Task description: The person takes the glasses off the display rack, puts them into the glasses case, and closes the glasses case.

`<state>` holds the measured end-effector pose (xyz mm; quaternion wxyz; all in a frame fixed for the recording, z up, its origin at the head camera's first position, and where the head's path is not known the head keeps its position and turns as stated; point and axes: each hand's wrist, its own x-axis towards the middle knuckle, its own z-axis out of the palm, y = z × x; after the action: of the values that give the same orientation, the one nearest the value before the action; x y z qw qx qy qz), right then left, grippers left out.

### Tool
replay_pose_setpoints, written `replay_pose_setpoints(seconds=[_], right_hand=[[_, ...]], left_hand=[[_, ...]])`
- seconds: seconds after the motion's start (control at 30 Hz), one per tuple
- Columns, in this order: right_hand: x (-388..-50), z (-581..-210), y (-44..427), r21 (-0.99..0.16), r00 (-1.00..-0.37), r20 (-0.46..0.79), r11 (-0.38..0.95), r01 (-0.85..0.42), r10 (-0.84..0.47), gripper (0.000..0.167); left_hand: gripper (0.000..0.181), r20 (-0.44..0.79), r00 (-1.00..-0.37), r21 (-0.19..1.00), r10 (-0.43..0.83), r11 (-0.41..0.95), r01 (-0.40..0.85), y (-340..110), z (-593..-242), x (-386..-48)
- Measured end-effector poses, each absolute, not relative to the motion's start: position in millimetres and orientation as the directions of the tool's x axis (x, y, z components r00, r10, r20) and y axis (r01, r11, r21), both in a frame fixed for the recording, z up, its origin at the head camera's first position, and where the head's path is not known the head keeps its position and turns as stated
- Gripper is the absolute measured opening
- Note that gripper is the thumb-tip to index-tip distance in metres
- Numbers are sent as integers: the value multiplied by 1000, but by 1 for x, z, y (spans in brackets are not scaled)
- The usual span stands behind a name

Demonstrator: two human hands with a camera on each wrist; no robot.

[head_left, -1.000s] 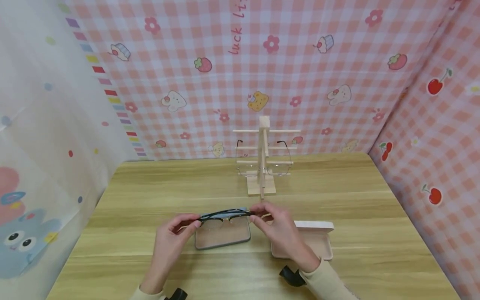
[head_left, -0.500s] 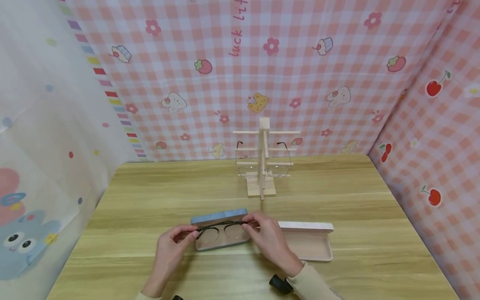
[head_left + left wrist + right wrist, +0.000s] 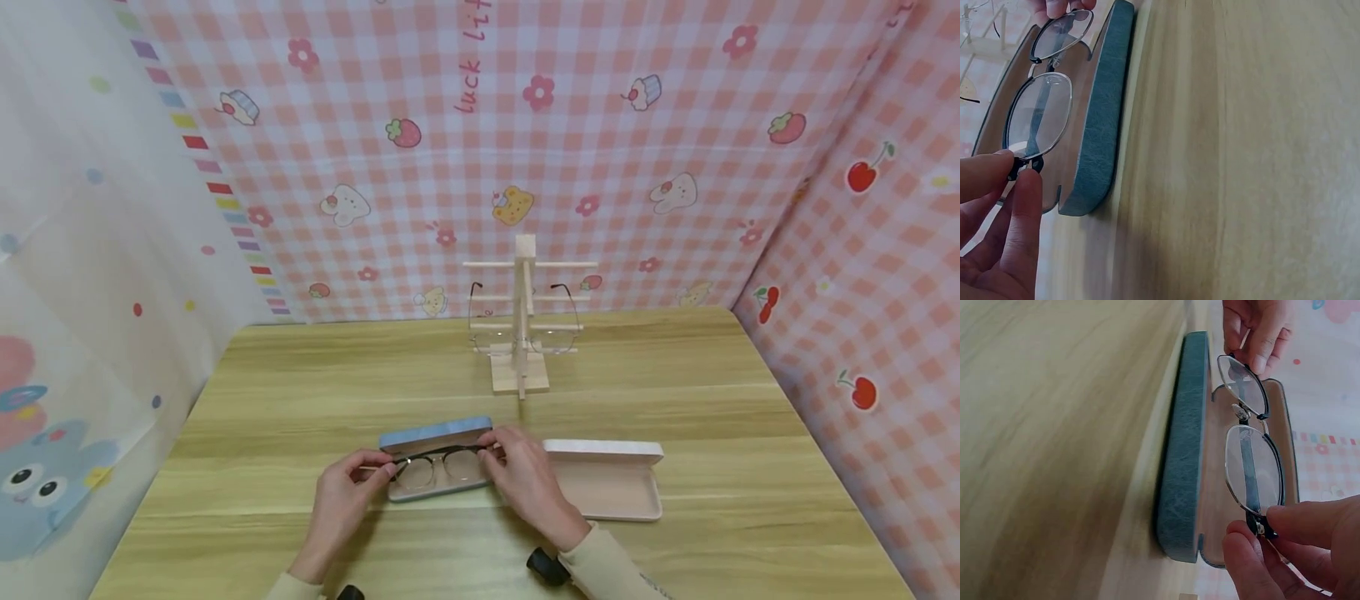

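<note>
A pair of black half-rim glasses [image 3: 438,457], temples folded, is held over an open blue glasses case [image 3: 435,433]. My left hand [image 3: 341,496] pinches the left end of the frame between thumb and fingers. At the other end, my right hand [image 3: 525,483] pinches the hinge corner. Both wrist views show the lenses [image 3: 1040,115] in front of the case's tan lining, with the teal outer wall [image 3: 1182,456] alongside. Whether the glasses touch the lining, I cannot tell.
To the right lies an open white glasses case [image 3: 615,492]. Behind stands a wooden display rack [image 3: 522,317] carrying thin-rimmed glasses [image 3: 555,340]. Patterned cloth [image 3: 442,158] hangs around the wooden table [image 3: 720,417].
Both hands have lowered the glasses toward the blue case, and the frame has tipped so the lenses show more. The right hand has shifted left, uncovering more of the white case.
</note>
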<state>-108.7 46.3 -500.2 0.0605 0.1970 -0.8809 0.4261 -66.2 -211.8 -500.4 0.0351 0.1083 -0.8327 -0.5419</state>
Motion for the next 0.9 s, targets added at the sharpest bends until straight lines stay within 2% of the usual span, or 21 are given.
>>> replay_pose_setpoints(seconds=[0.2, 0.9], right_hand=[[-110, -506, 46, -657, -893, 323, 604, -450, -315, 11], [-114, -508, 42, -612, -906, 262, 669, -421, -331, 9]], left_hand=[[8, -60, -980, 887, -192, 439, -140, -213, -506, -71], [5, -44, -984, 824, -173, 551, -133, -216, -509, -78]])
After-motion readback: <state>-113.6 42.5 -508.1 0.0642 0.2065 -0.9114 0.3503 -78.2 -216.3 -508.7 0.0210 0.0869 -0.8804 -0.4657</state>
